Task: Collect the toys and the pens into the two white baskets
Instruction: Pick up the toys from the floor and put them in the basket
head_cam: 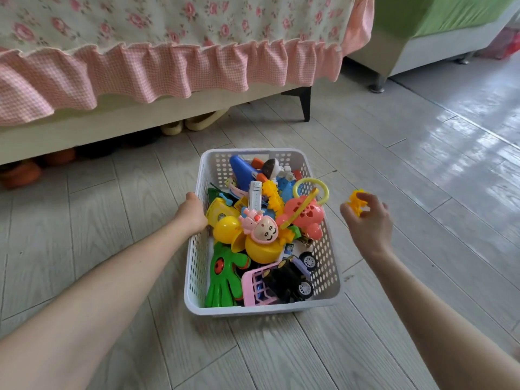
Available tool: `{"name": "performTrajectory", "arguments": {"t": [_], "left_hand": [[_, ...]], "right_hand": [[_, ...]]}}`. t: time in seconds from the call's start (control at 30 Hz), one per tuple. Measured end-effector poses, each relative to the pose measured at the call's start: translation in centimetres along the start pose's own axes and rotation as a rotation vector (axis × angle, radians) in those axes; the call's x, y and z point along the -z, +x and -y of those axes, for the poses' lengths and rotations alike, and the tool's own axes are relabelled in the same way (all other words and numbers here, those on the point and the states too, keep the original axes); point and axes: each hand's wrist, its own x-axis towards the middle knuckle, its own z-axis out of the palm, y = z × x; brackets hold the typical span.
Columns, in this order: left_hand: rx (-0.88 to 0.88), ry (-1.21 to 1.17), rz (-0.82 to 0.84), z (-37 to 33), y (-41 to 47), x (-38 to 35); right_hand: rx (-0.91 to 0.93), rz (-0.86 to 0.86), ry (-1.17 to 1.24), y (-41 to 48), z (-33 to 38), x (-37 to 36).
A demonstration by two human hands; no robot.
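Observation:
A white perforated basket stands on the floor, filled with several plastic toys: a green hand clapper, a yellow egg, a pink cartoon figure, a black toy car and a coral rattle. My left hand grips the basket's left rim. Just to the right of the basket, above the floor, my right hand pinches a small yellow spiky toy in its fingertips. Only one basket is in view, and I see no pens.
A bed with a pink frilled floral cover runs along the back, with slippers and shoes under it and a black leg at its corner. A green-and-grey sofa stands at the back right. Grey plank floor surrounds the basket.

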Motion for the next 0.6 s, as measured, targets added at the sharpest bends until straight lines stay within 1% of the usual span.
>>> {"name": "performTrajectory", "arguments": {"t": [0.03,0.07,0.17,0.2,0.27,0.3,0.33,0.4,0.47,0.5,0.6], "left_hand": [[0.001,-0.002,0.000,0.0,0.0,0.0],[0.000,-0.004,0.000,0.1,0.0,0.0],[-0.003,-0.026,-0.009,0.1,-0.2,0.0],[-0.004,-0.037,-0.015,0.2,-0.3,0.0],[-0.002,-0.067,-0.028,0.3,-0.3,-0.1],[0.002,-0.089,-0.035,0.3,-0.3,-0.2],[0.008,-0.116,-0.042,0.3,-0.3,-0.3],[0.025,-0.180,-0.052,0.2,-0.2,-0.5],[0.041,-0.222,-0.073,0.0,-0.2,-0.7],[0.046,-0.230,-0.086,-0.1,-0.2,-0.8],[0.024,-0.255,-0.098,-0.4,0.1,-1.1]], "right_hand": [[0.069,-0.001,0.072,-0.7,1.2,0.0],[0.138,0.034,0.122,-1.6,2.1,0.0],[0.322,0.221,0.187,-4.7,2.8,-1.0],[0.338,0.238,0.189,-5.5,2.4,-1.3],[0.266,0.163,0.136,-6.0,0.9,-2.0],[0.166,0.135,0.088,-5.9,0.0,-2.4],[0.052,0.148,0.025,-5.6,-0.8,-2.7],[-0.106,0.253,-0.039,-4.6,-2.3,-3.4],[-0.165,0.346,-0.023,-3.8,-2.7,-3.8],[-0.164,0.359,-0.014,-3.6,-2.7,-3.8],[-0.160,0.308,-0.004,-4.1,-3.0,-3.1]]}}
